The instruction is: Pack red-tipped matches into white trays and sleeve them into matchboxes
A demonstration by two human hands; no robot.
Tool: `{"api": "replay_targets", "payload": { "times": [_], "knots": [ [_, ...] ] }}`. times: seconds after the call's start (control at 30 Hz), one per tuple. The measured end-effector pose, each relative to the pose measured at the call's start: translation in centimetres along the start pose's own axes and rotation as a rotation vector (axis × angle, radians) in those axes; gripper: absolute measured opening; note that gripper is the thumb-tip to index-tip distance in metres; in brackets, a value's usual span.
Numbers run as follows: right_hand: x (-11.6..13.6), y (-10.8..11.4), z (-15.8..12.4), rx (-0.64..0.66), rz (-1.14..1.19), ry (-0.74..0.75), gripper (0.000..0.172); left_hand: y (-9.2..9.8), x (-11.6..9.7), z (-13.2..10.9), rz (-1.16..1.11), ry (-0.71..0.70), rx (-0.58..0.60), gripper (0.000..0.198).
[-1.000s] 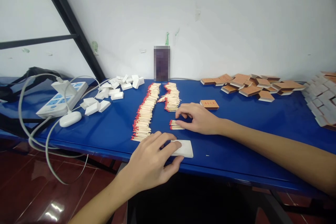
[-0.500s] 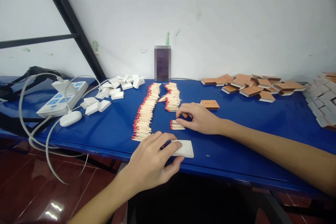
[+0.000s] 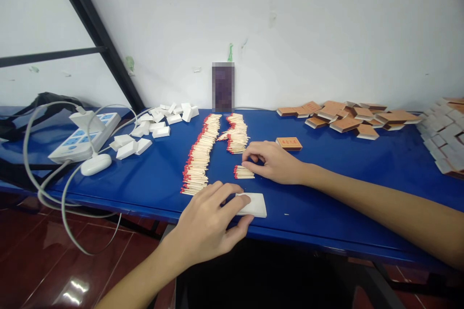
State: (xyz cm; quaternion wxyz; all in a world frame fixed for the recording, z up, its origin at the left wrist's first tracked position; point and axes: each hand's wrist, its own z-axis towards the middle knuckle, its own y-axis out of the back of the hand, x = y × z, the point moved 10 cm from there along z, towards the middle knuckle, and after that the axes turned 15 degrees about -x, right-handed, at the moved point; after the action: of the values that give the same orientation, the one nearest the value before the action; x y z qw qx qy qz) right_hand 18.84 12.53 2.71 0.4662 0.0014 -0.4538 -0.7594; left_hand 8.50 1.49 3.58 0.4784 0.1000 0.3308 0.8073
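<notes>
My left hand [image 3: 208,224] rests near the front edge of the blue table [image 3: 344,188], its fingers and thumb closed around a white matchbox tray [image 3: 253,204]. My right hand [image 3: 275,161] lies just beyond it, fingers pinched on a small bundle of red-tipped matches [image 3: 242,172] lying on the table. A long row of matches [image 3: 201,154] runs away from me to the left of that bundle, and a shorter heap of matches [image 3: 235,134] lies behind it. One orange matchbox sleeve [image 3: 289,143] sits right behind my right hand.
White trays [image 3: 152,128] are scattered at the back left beside a power strip [image 3: 85,135] with looping white cables. A pile of orange sleeves [image 3: 348,118] lies at the back right, more boxes [image 3: 444,140] at the far right edge. A black diagonal frame bar stands at left.
Nothing has visibly changed beyond a slight shift of the camera; both hands keep their places.
</notes>
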Motion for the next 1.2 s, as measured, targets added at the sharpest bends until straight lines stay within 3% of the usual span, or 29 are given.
{"api": "replay_targets", "payload": {
  "times": [0.5,0.73,0.87,1.07,1.2],
  "knots": [
    [1.7,-0.1,-0.4,0.055,0.053,0.113,0.021,-0.2,0.1,-0.2,-0.007,0.006,0.022,0.016],
    [-0.7,0.7,-0.1,-0.092,-0.039,-0.036,0.018,0.0,0.0,0.1,0.008,-0.003,0.006,0.015],
    [-1.4,0.7,0.1,-0.095,-0.075,-0.084,0.021,0.0,-0.1,0.0,0.006,-0.004,0.009,0.015],
    [-1.9,0.3,1.6,-0.114,-0.107,-0.109,0.006,-0.2,-0.1,0.0,0.022,-0.009,0.015,0.014],
    [-2.0,-0.6,2.1,-0.091,-0.119,-0.118,0.009,-0.1,-0.1,0.0,0.018,-0.007,0.021,0.014]
  ]
}}
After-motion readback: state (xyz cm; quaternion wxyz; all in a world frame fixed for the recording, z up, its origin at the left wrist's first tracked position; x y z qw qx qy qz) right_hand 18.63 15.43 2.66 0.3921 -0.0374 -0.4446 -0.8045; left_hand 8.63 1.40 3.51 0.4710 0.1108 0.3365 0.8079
